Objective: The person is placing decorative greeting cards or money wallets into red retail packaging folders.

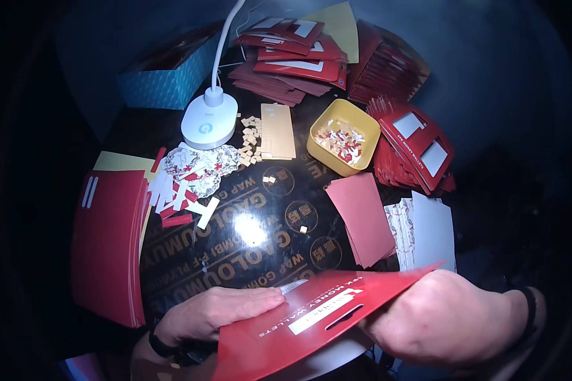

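A red card envelope (311, 317) with a white printed panel lies tilted at the front of the black table (254, 216). My left hand (210, 314) rests flat on its left part, fingers pointing right and pressing on a small white strip (292, 287) at its upper edge. My right hand (445, 317) grips the envelope's right end, the fingers curled around it.
A stack of red sheets (108, 244) lies at left, red cards (365, 219) and white sheets (429, 232) at right. A yellow tray (343, 136) holds paper scraps. A white lamp base (208, 120), tan foam squares (251, 140), red envelope piles (292, 57) and a blue box (168, 76) stand behind.
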